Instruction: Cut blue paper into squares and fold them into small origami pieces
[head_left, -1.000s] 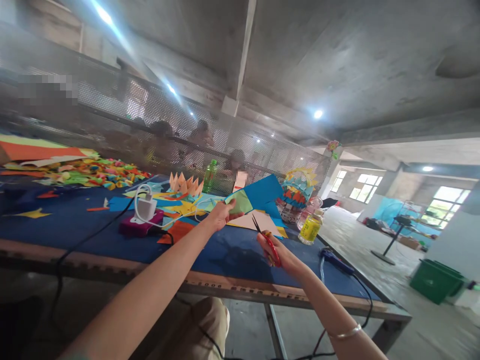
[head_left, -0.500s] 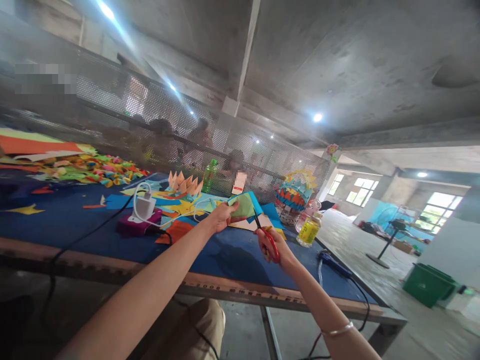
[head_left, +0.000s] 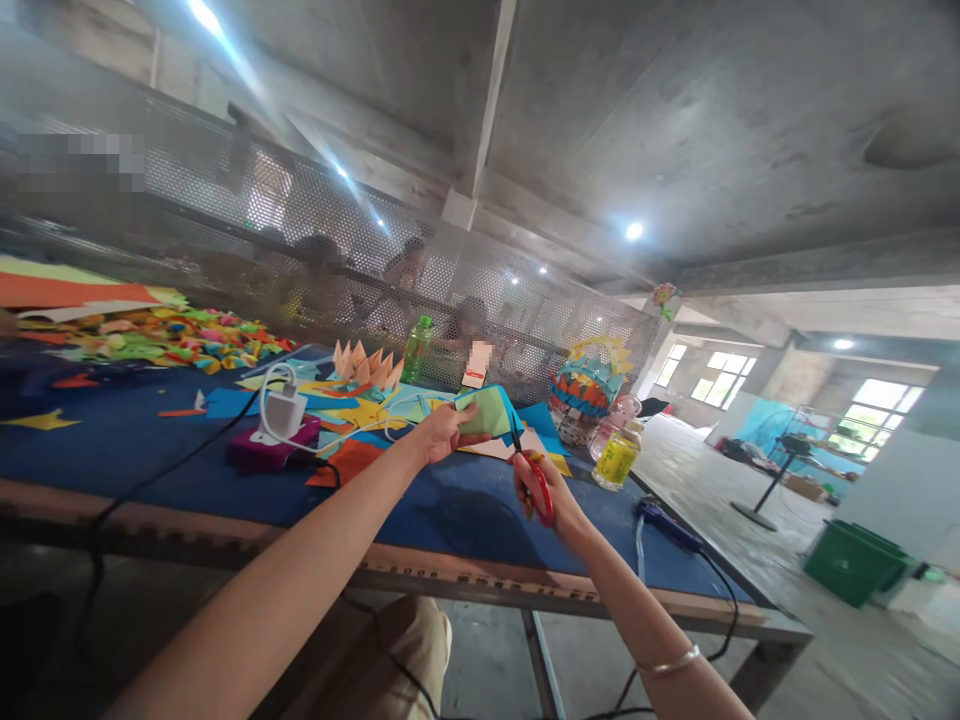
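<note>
Green paper (head_left: 489, 410) against red scissors (head_left: 534, 474)

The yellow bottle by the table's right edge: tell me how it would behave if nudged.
The yellow bottle stands upright and looks fairly squat, so it probably slides before tipping. Its round body would likely roll if knocked over, and it stands near the table edge, so it might fall.

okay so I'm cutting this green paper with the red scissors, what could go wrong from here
1. The left hand pinches the green paper close to the red scissors in the right hand; the blades could nick a fingertip.
2. The paper is held in the air with nothing under it, so it may bend and the cut may wander.
</note>
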